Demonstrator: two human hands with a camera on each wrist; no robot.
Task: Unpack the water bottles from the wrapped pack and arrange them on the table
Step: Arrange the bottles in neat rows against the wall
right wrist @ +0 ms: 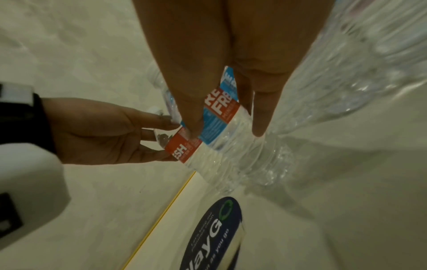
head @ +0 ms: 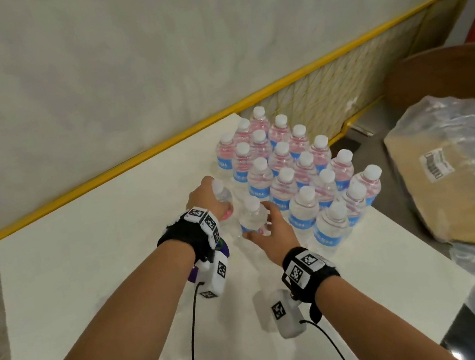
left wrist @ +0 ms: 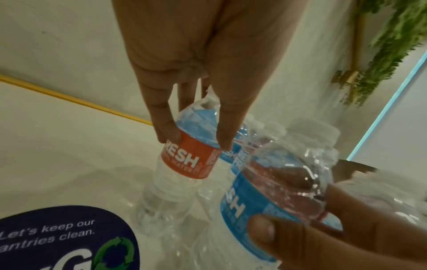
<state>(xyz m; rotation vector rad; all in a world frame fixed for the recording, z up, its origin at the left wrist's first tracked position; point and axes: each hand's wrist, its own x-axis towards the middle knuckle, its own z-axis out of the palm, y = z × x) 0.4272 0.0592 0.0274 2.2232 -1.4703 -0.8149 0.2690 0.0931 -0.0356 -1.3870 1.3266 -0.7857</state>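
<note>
While both hands work at the near-left edge of the bottle cluster (head: 297, 169) on the white table (head: 87, 269), left hand (head: 206, 196) grips one water bottle (left wrist: 184, 160) by its shoulder, fingers curled round it. Right hand (head: 273, 230) holds a second bottle (head: 252, 217) at the label. Both upright, side by side, just beside the cluster. Torn wrap (head: 461, 140) lies off-table right.

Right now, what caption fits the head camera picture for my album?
Each hand, left and right, holds a bottle beside the bottles standing on the table.
</note>
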